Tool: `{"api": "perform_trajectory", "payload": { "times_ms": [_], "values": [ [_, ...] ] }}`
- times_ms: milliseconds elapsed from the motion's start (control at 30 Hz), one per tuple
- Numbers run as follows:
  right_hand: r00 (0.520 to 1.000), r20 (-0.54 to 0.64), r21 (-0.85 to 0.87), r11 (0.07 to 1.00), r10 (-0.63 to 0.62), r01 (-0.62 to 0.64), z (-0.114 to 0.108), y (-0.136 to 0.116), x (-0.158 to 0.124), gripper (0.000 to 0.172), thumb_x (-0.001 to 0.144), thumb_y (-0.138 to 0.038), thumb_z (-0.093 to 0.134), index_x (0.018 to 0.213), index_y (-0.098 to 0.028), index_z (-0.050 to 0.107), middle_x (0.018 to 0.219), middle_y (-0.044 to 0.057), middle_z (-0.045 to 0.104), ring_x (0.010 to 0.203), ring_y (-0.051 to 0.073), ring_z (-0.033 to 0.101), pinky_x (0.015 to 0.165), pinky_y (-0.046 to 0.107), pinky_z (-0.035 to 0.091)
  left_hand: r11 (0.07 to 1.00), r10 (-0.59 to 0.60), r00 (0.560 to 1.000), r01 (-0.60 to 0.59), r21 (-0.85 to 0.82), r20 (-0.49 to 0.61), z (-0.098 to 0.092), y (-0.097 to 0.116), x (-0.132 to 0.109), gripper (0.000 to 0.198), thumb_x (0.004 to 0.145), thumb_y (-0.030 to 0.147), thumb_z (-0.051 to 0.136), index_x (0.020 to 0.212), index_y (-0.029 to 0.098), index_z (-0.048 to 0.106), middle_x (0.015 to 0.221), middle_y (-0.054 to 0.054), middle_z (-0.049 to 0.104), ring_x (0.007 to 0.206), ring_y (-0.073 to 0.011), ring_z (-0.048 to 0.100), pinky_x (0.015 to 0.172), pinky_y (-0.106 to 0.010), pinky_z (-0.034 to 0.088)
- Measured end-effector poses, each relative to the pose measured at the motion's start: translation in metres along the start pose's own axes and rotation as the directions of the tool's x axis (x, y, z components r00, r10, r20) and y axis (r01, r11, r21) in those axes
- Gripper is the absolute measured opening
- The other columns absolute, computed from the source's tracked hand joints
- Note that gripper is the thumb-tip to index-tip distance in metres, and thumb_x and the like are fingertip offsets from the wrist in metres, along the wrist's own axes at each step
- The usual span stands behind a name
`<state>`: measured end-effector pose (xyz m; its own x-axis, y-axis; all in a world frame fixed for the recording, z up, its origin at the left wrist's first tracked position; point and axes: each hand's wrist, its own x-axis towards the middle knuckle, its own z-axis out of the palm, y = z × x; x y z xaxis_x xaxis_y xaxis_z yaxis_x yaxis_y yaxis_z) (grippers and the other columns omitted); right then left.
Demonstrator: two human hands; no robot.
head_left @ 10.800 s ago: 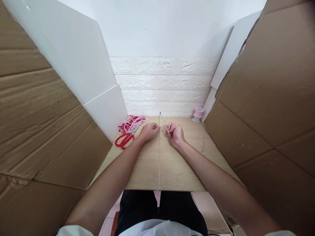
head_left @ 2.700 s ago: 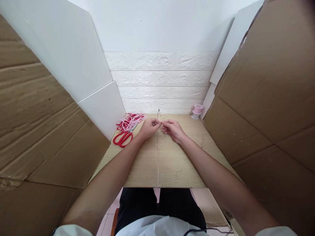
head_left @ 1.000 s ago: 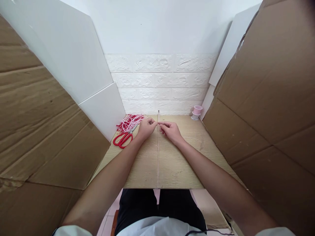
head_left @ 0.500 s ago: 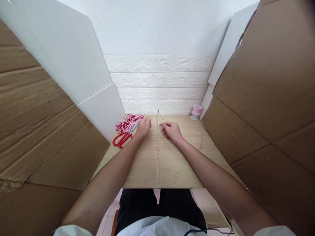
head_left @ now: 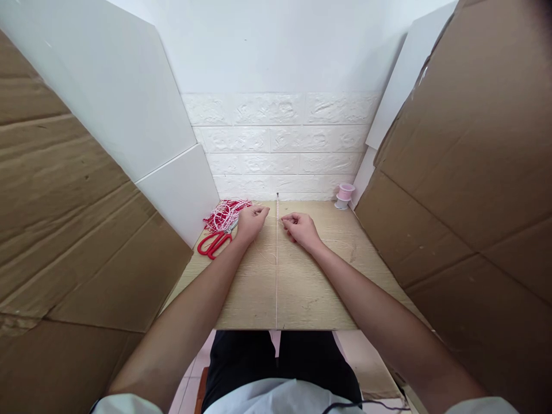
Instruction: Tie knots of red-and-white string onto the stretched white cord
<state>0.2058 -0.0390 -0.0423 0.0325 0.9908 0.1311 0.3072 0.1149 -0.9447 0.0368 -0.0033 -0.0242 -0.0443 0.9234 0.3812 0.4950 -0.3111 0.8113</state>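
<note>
A thin pale cord (head_left: 276,270) runs taut down the middle of the wooden board (head_left: 302,287), from a pin (head_left: 277,195) at the far edge to the near edge. My left hand (head_left: 250,221) lies left of the cord with fingers curled, pinching what looks like a fine thread. Just right of the cord, my right hand (head_left: 299,227) also has its fingers curled in a pinch near the line. What either hand pinches is too thin to make out.
A heap of red and white cords (head_left: 226,213) and red-handled scissors (head_left: 213,242) lie at the board's far left. A pink spool (head_left: 345,194) stands at the far right corner. Cardboard panels (head_left: 466,190) and white boards (head_left: 129,103) wall in both sides.
The two hands, which were pinching together at the cord a second ago, have drawn apart; my left hand moved left toward the cord heap.
</note>
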Motion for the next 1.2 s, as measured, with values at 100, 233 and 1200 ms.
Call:
{"api": "perform_trajectory", "payload": {
  "times_ms": [100, 233, 1200],
  "values": [
    [1.000, -0.014, -0.003, 1.000, -0.020, 0.020, 0.000, -0.001, -0.001, 0.026, 0.082, -0.035, 0.058, 0.090, -0.014, 0.071, 0.063, 0.001, 0.063, 0.044, 0.010, 0.050, 0.042, 0.021, 0.036, 0.999, 0.021, 1.000, -0.021, -0.040, 0.000, 0.000, -0.002, 0.000, 0.023, 0.077, 0.035, 0.065, 0.079, 0.016, 0.078, 0.081, -0.004, 0.076, 0.077, -0.0202, 0.068, 0.070, -0.030, 0.048],
    [0.998, -0.041, -0.015, 0.999, -0.046, 0.045, 0.000, -0.003, -0.002, 0.029, 0.081, -0.041, 0.058, 0.082, -0.014, 0.069, 0.060, 0.000, 0.061, 0.045, 0.010, 0.049, 0.046, 0.022, 0.037, 0.991, 0.087, 0.991, -0.076, -0.111, 0.098, 0.000, 0.003, -0.002, 0.024, 0.076, 0.036, 0.067, 0.081, 0.015, 0.078, 0.086, -0.007, 0.077, 0.082, -0.0213, 0.069, 0.075, -0.031, 0.050],
    [0.990, -0.006, -0.153, 0.979, -0.140, 0.137, -0.001, -0.007, -0.005, 0.035, 0.084, -0.044, 0.055, 0.067, -0.016, 0.065, 0.058, 0.001, 0.058, 0.056, 0.013, 0.049, 0.055, 0.024, 0.034, 0.958, -0.033, 0.982, 0.084, -0.274, 0.184, 0.004, 0.008, 0.000, 0.026, 0.080, 0.030, 0.048, 0.058, 0.019, 0.056, 0.054, 0.001, 0.055, 0.053, -0.0126, 0.048, 0.057, -0.028, 0.038]
  ]
}}
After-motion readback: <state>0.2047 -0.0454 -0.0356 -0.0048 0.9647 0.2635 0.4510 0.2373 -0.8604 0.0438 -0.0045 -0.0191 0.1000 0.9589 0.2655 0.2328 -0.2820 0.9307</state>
